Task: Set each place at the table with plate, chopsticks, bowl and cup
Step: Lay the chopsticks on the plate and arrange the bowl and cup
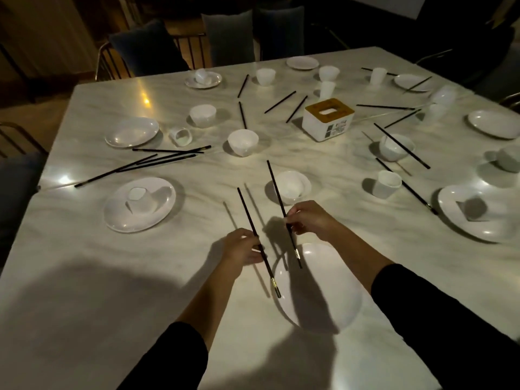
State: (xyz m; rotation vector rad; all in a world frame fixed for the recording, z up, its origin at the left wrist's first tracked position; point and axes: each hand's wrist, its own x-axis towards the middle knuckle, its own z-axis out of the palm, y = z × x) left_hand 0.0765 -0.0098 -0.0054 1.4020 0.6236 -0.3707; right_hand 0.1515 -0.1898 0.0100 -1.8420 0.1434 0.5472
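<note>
Low in the frame's centre, the left hand (244, 246) pinches one black chopstick (254, 235) and the right hand (311, 220) pinches a second chopstick (281, 204), both raised over the near plate's (332, 291) left rim. This looks like the chopstick step; next, bring the pair parallel and lay it beside that plate, with the bowl (291, 187) just beyond.

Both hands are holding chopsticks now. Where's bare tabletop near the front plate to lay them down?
Bare marble lies left of the near plate, below the plate holding a cup, and right of it toward the right-edge plate. The centre around the tissue box is crowded with scattered chopsticks.
</note>
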